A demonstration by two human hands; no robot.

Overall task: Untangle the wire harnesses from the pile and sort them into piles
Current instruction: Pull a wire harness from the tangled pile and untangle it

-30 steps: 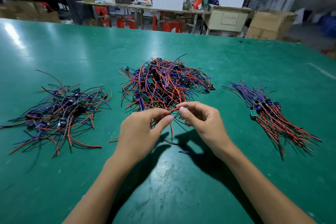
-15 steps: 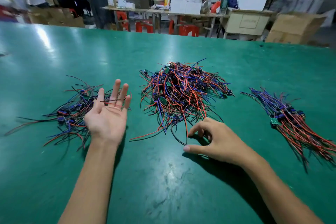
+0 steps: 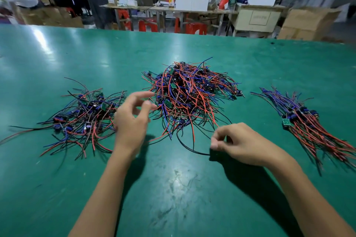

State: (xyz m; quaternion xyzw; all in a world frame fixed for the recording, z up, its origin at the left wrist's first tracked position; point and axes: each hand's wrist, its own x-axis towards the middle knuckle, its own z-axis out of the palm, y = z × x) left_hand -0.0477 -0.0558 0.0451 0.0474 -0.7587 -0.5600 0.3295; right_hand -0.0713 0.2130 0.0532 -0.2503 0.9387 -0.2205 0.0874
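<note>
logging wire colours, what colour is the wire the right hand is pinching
Black. The right hand pinches a looping black wire near the middle pile; head view.

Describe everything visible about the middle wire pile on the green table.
The middle pile is a heaped tangle of thin red, blue and black insulated wires with small green circuit boards and dark parts among them. It lies on the green table. One long black wire loops out toward the right hand, whose fingers curl by it.

green table (image 3: 77, 59) | wooden benches (image 3: 192, 10) behind | red stools (image 3: 147, 25)
</note>
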